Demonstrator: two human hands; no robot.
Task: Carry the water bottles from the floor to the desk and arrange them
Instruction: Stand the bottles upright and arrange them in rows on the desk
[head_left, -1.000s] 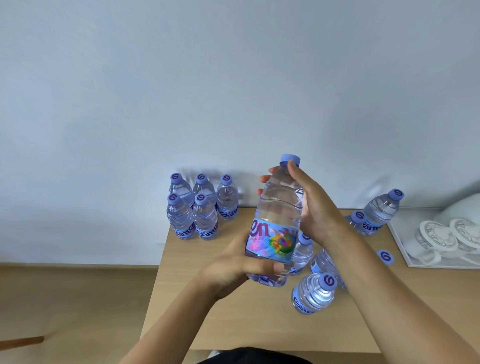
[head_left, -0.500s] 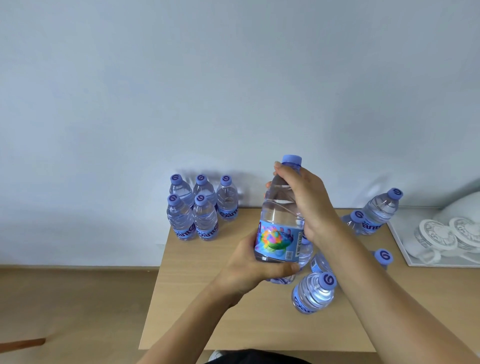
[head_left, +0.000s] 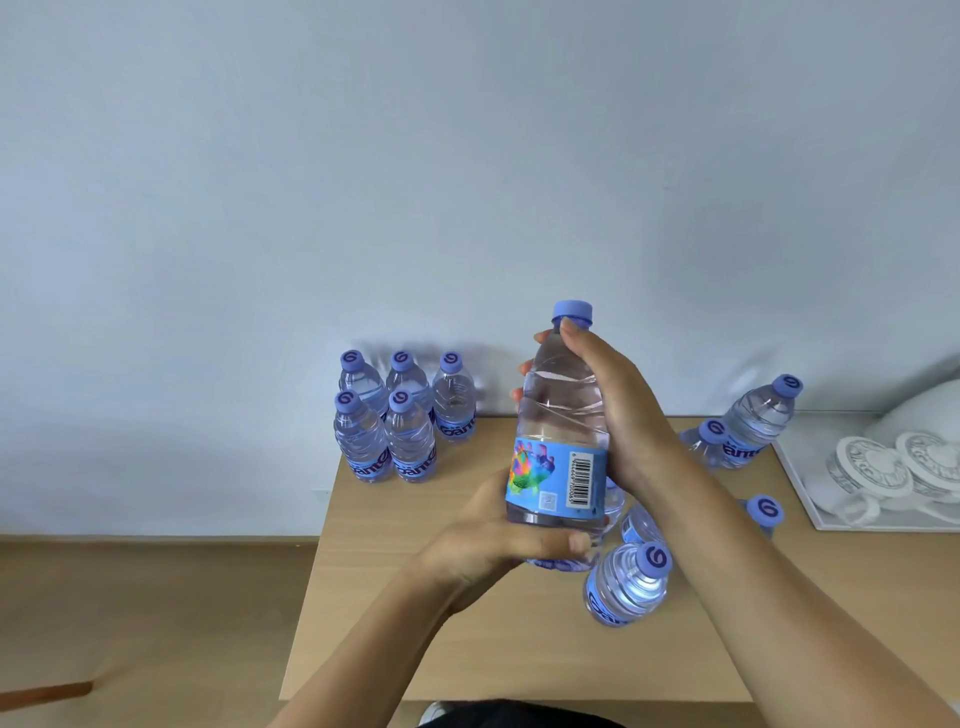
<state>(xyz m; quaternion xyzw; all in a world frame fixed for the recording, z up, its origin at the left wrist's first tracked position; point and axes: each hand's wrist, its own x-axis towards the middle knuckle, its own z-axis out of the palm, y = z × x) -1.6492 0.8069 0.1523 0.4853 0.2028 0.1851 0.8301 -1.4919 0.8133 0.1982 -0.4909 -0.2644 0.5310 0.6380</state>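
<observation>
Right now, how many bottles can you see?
11: five grouped at the desk's back left, one in both hands, five loose at right. More may hide behind the arms.

Bare light wooden desk (head_left: 415, 649) lies open at the lower centre and between the clusters. Five upright clear plastic bottles with blue caps (head_left: 400, 415) block the back left corner; loose bottles (head_left: 628, 587) and a white tray (head_left: 810, 499) crowd the right.

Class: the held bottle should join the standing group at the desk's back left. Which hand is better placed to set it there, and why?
Probably left. The left hand grips the held bottle at its base, on the side of the standing group. The right hand would reach across.
</observation>
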